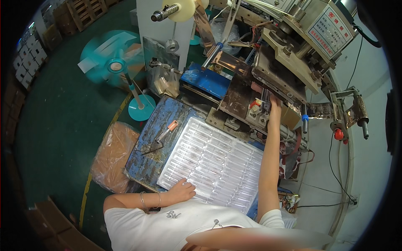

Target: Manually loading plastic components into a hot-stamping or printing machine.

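Note:
A white plastic tray (171, 156) lies before me with rows of clear, slim plastic pieces that bear printing. My left hand (182, 190) rests at its near left edge, fingers slightly spread, and I see nothing held in it. My right arm stretches forward to a hot-stamping press. There my right hand (275, 103) reaches under the dark heated plate (279, 73), beside a clear piece (266, 99) on the metal fixture (256, 116). The plate and the hand's angle hide the fingertips, so whether they grip the piece is unclear.
The worn blue table (147, 138) holds an orange-handled tool (168, 130) and a hex key (153, 150). Copper-coloured foil (230, 62) runs to the press. A teal fan (116, 65) spins at the left. Beside the table stands a plastic-wrapped carton (114, 157).

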The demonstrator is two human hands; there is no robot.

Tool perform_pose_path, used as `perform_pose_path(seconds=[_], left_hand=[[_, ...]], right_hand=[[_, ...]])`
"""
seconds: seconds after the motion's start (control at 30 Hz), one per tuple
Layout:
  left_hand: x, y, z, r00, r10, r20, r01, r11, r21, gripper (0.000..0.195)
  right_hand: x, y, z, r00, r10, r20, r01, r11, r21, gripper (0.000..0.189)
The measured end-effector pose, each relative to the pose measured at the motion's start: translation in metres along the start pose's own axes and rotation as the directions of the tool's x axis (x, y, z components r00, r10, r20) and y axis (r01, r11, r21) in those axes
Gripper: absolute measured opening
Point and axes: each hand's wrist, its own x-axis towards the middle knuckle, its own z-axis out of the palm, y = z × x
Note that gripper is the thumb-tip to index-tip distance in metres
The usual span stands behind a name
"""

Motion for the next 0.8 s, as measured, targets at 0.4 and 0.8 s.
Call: perform_pose_path(seconds=[0.4,0.8], left_hand=[[-0.002,-0.002,0.014,0.991,0.128,-0.049,-0.125,0.991,0.056,0.012],[0.010,-0.009,0.002,0.971,0.236,0.038,-0.237,0.972,0.003,0.023]], right_hand=[[0.002,0.003,-0.003,0.999,-0.036,-0.002,0.036,0.996,-0.086,0.050],[-0.039,0.015,-0.033,0.983,-0.003,-0.185,0.003,1.000,0.002,0.048]])
